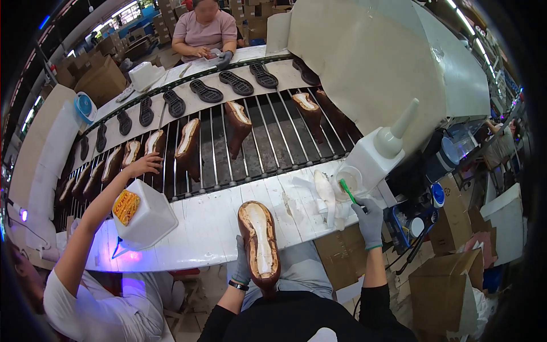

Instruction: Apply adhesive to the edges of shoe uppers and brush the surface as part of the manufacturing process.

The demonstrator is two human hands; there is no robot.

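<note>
Fingers of the left hand (241, 268) grasp an upturned brown shoe (260, 244); right hand (369, 221) fingers clench a green brush (348, 191).

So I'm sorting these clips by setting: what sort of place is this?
Most likely a shoe factory assembly line: black soles and brown shoe uppers ride a conveyor, and the gloved left hand holds an upturned shoe.

A white jug (145, 219) with a yellow-orange label (126, 206) stands left of the left hand's fingers (241, 268); brown cartons (441, 288) lie right of the right hand's fingers (364, 212).
</note>
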